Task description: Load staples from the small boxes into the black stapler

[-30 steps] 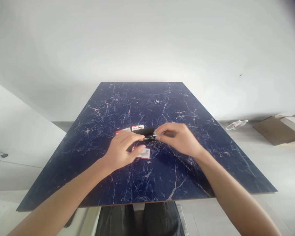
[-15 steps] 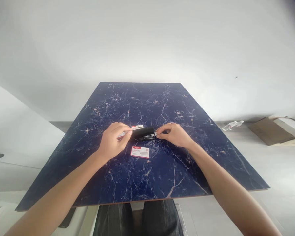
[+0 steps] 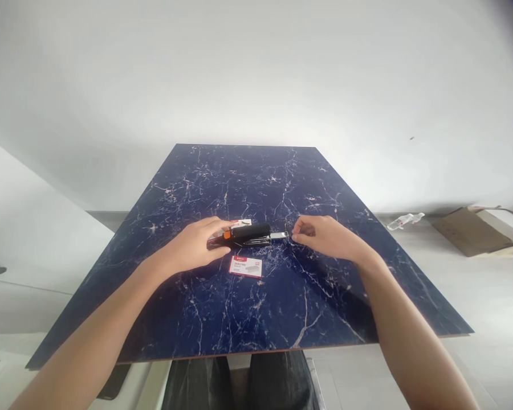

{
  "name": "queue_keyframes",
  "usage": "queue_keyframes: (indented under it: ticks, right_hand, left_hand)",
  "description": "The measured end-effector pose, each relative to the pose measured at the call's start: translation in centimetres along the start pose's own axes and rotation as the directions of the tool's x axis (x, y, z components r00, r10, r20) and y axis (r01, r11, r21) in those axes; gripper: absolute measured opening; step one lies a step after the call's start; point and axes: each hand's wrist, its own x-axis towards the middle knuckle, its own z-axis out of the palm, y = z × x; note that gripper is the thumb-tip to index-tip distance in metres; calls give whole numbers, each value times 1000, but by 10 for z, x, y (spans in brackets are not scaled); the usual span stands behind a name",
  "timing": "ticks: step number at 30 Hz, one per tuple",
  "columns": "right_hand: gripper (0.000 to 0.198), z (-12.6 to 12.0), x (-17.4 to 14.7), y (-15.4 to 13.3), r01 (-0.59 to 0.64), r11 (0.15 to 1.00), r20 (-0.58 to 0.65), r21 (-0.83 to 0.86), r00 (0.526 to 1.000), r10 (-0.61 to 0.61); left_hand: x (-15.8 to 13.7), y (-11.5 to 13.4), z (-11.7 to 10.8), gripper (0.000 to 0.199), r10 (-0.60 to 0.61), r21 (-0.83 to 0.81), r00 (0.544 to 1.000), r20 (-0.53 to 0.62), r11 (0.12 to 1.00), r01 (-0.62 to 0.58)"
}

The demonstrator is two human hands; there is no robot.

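Observation:
A black stapler with an orange part lies crosswise on the dark blue marbled table. Its metal staple tray sticks out at the right end. My left hand grips the stapler's left end, thumb on the near side and fingers on the far side. Just right of the tray's tip is my right hand, fingers curled together, a small gap from the metal and nothing visible in them. A white and red staple box lies in front of the stapler. Behind the stapler, another white and red box is partly hidden.
The blue marbled table reaches to a white wall. On the floor to the right are a clear plastic bottle and an open cardboard box. A dark phone-like object shows below the table's near left edge.
The staple tray now extends farther out of the stapler to the right. My right hand has moved right and off its tip. My left hand has shifted left along the stapler, uncovering the orange part.

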Motion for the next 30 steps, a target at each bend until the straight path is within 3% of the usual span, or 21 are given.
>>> queue_keyframes:
  ticks: [5, 11, 17, 20, 24, 28, 30]
  right_hand:
    - [8, 17, -11, -28, 122, 991, 98, 50, 987, -126]
    - [17, 43, -11, -53, 172, 985, 24, 20, 985, -172]
    - [18, 46, 1, -39, 153, 932, 10, 328, 986, -165]
    - [27, 50, 4, -37, 167, 913, -41, 373, 986, -163]
    - [30, 48, 5, -34, 88, 947, -142, 309, 989, -46]
    - [30, 39, 6, -29, 72, 957, -153, 281, 988, -29]
    - [29, 37, 5, -29, 75, 957, -143, 281, 989, -36]
  left_hand:
    - [2, -6, 9, 36, -71, -87, 997, 6, 994, 71]
    - [4, -7, 10, 38, -71, -137, 997, -23, 988, 67]
    - [6, 18, 30, 47, -135, -164, 988, -71, 979, 122]
    - [5, 39, 36, 46, -80, -268, 997, -12, 961, 74]
    - [-1, 46, 20, 45, 23, -110, 999, 23, 994, -21]
    - [-7, 39, 8, 41, 85, -153, 962, 259, 987, -46]
    - [-8, 35, 9, 33, 83, -152, 953, 293, 988, -39]
